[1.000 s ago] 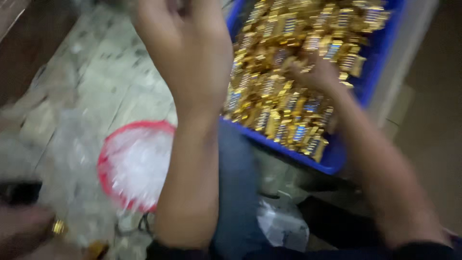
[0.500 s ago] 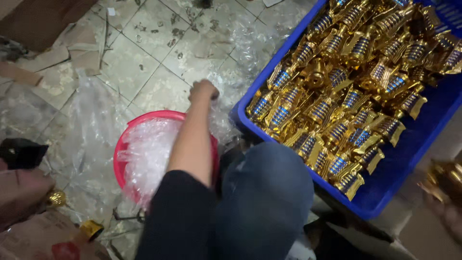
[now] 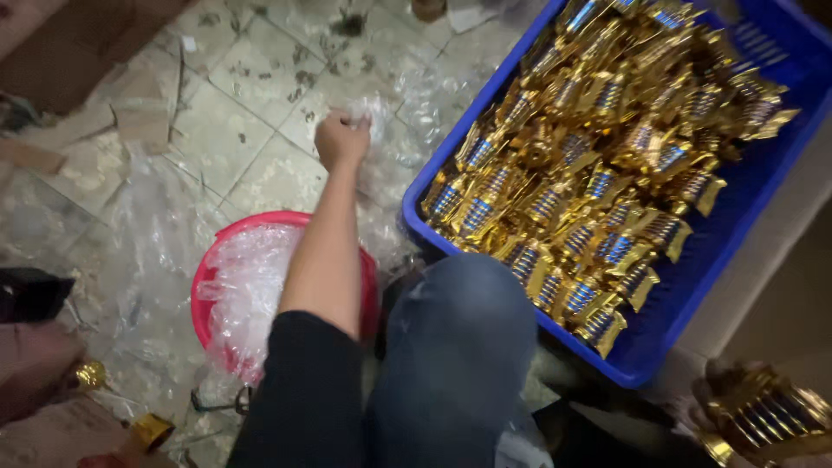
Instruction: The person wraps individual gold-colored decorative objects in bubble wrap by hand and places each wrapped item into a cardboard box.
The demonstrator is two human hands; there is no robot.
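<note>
My left hand (image 3: 341, 139) is stretched out over the tiled floor, fingers closed on a crumpled clear plastic bag (image 3: 371, 111). My black-sleeved arm passes over a red bucket (image 3: 206, 276) stuffed with more clear plastic bags. My right hand (image 3: 719, 407) sits at the lower right corner and grips a gold piece with blue stripes (image 3: 771, 414). A blue crate (image 3: 414, 218) to the right is piled with several similar gold and blue pieces (image 3: 598, 165). My knee in jeans (image 3: 459, 347) is between the bucket and the crate.
Loose clear plastic film (image 3: 147, 234) covers the floor left of the bucket. Cardboard scraps (image 3: 95, 130) lie at the upper left. A black object (image 3: 30, 293) and two small gold caps (image 3: 88, 374) (image 3: 152, 430) lie at the lower left.
My left hand dropped from near the camera to the floor and closed on a plastic bag. My right hand left the crate and now holds a gold piece at the lower right.
</note>
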